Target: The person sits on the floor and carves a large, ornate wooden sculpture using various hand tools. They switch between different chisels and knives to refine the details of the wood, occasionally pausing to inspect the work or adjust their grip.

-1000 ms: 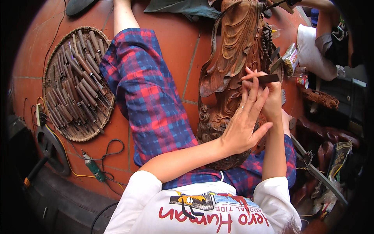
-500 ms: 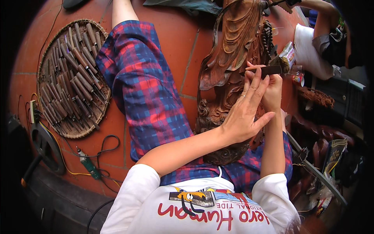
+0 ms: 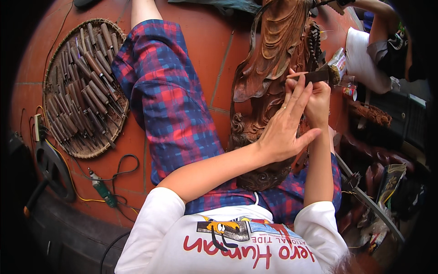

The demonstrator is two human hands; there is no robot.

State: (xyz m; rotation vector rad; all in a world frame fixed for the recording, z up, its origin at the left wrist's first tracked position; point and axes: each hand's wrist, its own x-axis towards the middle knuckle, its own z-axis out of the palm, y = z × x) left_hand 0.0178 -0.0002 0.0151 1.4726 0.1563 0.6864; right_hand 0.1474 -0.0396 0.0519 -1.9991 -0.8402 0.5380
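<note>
A carved brown wooden statue [image 3: 276, 50] with flowing robe folds lies lengthwise between my legs, its ornate base toward my lap. Over its right side, my right hand [image 3: 318, 104] closes around a carving chisel with a dark wooden handle [image 3: 316, 76]. The chisel lies nearly level; its cutting end is hidden behind fingers. My left hand [image 3: 285, 128], wearing a ring, reaches across the statue. Its fingers are stretched out and its thumb stands apart; the fingertips rest against the chisel and right hand.
At left, a round woven tray [image 3: 45, 84] holds several wooden-handled chisels on the red tile floor. Nearby lie a green rotary tool [image 3: 104, 192] and cables. Another person's arm [image 3: 382, 23] is at upper right. A metal bar [image 3: 372, 203] and plastic bags sit at right.
My hands and the chisel stay at nearly the same spot on the statue. The chisel's handle has tipped slightly, and the left fingers have shifted a little along it.
</note>
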